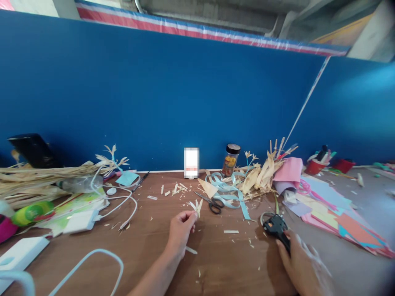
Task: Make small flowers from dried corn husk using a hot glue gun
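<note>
Near the middle of the table, my left hand (182, 228) pinches a small flower of pale dried husk petals (197, 206), its petals fanning upward. On the right, the fingers of my right hand (304, 259) close around the handle of a black glue gun (276, 226), which points away from me. Just beyond the flower lie black-handled scissors (215, 205), beside a loose light blue ribbon (234, 197). Small husk scraps (177, 189) are scattered around my left hand. My right palm and some fingers are partly hidden or blurred.
A jar with a black lid (231, 159) stands against the blue partition (185, 90). Dried husks (262, 176) and coloured paper (354, 226) lie to the right. On the left are husk strips (46, 172), white cables (132, 205) and a white power strip (23, 257).
</note>
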A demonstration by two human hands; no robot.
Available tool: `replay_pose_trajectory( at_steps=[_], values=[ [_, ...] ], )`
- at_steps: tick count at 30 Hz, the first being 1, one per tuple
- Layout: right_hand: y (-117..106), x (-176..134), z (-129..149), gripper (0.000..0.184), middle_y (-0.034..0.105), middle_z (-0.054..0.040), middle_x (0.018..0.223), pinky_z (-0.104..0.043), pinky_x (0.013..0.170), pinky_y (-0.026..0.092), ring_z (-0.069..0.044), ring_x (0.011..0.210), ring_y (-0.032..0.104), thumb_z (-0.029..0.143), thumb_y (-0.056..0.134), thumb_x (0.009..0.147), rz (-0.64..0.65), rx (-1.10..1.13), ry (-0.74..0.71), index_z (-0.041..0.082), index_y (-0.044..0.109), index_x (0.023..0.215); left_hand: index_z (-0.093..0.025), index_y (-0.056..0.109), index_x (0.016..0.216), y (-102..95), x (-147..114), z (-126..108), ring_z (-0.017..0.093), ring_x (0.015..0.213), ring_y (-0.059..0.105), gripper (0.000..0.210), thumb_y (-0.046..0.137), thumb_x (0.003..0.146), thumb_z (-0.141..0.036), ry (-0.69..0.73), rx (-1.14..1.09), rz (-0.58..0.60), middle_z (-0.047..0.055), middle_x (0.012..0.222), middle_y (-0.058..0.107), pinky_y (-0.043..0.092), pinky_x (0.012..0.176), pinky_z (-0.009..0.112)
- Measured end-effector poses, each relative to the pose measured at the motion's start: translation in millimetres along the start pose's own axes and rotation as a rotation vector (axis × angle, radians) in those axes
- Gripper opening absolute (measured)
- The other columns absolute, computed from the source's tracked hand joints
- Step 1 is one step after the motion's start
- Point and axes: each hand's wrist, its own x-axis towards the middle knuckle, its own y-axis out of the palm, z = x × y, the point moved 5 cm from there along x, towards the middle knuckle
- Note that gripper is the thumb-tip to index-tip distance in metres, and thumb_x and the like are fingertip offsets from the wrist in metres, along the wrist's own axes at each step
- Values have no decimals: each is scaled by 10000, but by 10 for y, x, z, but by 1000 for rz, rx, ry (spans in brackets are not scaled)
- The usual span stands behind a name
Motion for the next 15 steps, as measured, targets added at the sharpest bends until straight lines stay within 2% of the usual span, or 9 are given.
replay_pose_trajectory(
  at_steps=[2, 4, 5, 7, 8, 9, 11, 15],
  values=[
    [-107, 16, 31, 322, 601, -125, 799, -432, 601, 427, -325, 702, 572, 443, 416, 737, -4, -84, -27, 216, 524, 939, -134, 614, 601, 0, 0, -11, 47, 380, 385, 213, 654, 567, -340, 4, 5, -3, -55, 451, 485, 307, 391, 168],
    [-311, 59, 171, 375, 578, -152, 879, -464, 621, 404, -350, 735, 545, 458, 410, 730, -36, -96, -31, 198, 533, 970, -133, 605, 586, 5, -5, -24, 47, 375, 374, 213, 652, 574, -340, -1, 15, 1, -59, 440, 476, 298, 391, 169],
    [-424, 87, 292, 382, 566, -160, 933, -485, 672, 387, -360, 788, 530, 454, 408, 734, -59, -33, -42, 197, 531, 988, -133, 600, 582, 9, -8, -31, 47, 375, 370, 213, 648, 582, -340, -2, 19, 7, -59, 439, 474, 295, 393, 169],
    [-588, 149, 622, 326, 556, -137, 1002, -454, 762, 374, -323, 884, 511, 407, 414, 762, -55, 289, -81, 223, 519, 1010, -132, 596, 587, 19, -16, -43, 47, 380, 366, 212, 641, 599, -339, 4, 26, 24, -60, 436, 468, 291, 400, 168],
    [-594, 181, 828, 287, 572, -116, 968, -404, 747, 399, -280, 859, 531, 383, 436, 768, 21, 513, -108, 231, 518, 997, -131, 596, 594, 23, -20, -46, 47, 383, 365, 211, 638, 606, -338, 9, 29, 33, -60, 437, 468, 289, 404, 167],
    [-538, 206, 1058, 253, 590, -96, 925, -364, 719, 421, -243, 819, 549, 364, 448, 776, 161, 721, -130, 233, 525, 978, -130, 598, 603, 28, -22, -48, 47, 386, 364, 210, 636, 612, -336, 14, 32, 43, -60, 439, 466, 287, 406, 165],
    [-331, 238, 1494, 244, 612, -72, 876, -316, 661, 447, -196, 760, 567, 366, 449, 785, 425, 1070, -98, 211, 549, 945, -126, 603, 621, 35, -23, -48, 45, 389, 358, 210, 634, 621, -334, 25, 38, 60, -62, 440, 460, 280, 408, 163],
    [231, 258, 2051, 252, 628, -42, 808, -240, 594, 447, -145, 720, 590, 358, 528, 739, 804, 1524, 197, 168, 571, 898, -115, 624, 659, 39, -12, -49, 45, 387, 347, 224, 630, 631, -337, 47, 43, 77, -58, 433, 459, 272, 408, 166]
  ],
)
